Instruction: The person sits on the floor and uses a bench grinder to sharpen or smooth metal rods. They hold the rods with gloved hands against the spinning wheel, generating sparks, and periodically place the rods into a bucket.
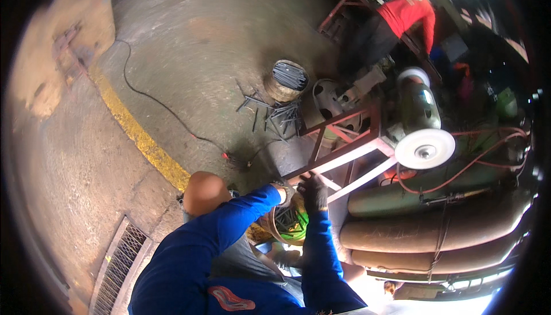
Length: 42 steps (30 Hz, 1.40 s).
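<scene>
My left hand [284, 194] and my right hand [314, 193], both in dark gloves, are close together by the near corner of a reddish metal stand [344, 155]. The right fingers look curled, with bare fingertips showing; whatever they hold is too small to make out. Left fingers are mostly hidden behind the wrist and cuff. Just below both hands, between my forearms, stands a bucket [267, 223] holding dark rods and something bright green. A bench grinder [418, 105] with pale round wheels [425, 149] is mounted on the stand.
Beyond the stand, a round container [281, 90] is full of dark rods, with loose rods [284, 114] beside it. Gas cylinders [425, 230] lie at right under a red hose [488, 163]. A black cable [155, 97] crosses the floor. A person in red [407, 13] bends over at the back.
</scene>
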Each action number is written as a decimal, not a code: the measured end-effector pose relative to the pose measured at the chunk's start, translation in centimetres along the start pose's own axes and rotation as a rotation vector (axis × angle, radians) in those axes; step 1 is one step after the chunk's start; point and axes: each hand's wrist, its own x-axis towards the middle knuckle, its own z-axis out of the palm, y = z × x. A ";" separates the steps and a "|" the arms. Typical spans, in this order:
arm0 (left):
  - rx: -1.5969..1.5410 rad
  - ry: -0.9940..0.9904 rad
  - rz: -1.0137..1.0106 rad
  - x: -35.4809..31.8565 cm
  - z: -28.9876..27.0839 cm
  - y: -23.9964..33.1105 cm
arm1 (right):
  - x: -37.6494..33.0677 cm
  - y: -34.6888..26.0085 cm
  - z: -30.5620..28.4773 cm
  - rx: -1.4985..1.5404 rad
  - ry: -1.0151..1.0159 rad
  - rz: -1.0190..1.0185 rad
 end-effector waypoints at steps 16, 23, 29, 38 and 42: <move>-0.343 -0.103 0.217 5.0 3.3 9.6 | -10.2 2.5 -0.5 1.754 0.917 0.358; -1.241 -0.089 -0.322 3.7 7.7 7.9 | -10.6 -8.1 -4.8 0.807 1.145 0.291; -2.362 -0.510 -0.316 4.7 4.8 11.2 | -13.3 -6.4 -4.7 0.348 0.749 0.433; -1.162 -0.024 0.330 7.2 5.3 15.9 | -15.4 -3.8 -2.3 0.662 0.797 0.302; -0.589 0.021 0.368 8.6 8.8 14.0 | -15.7 -4.6 -2.8 0.918 0.857 0.206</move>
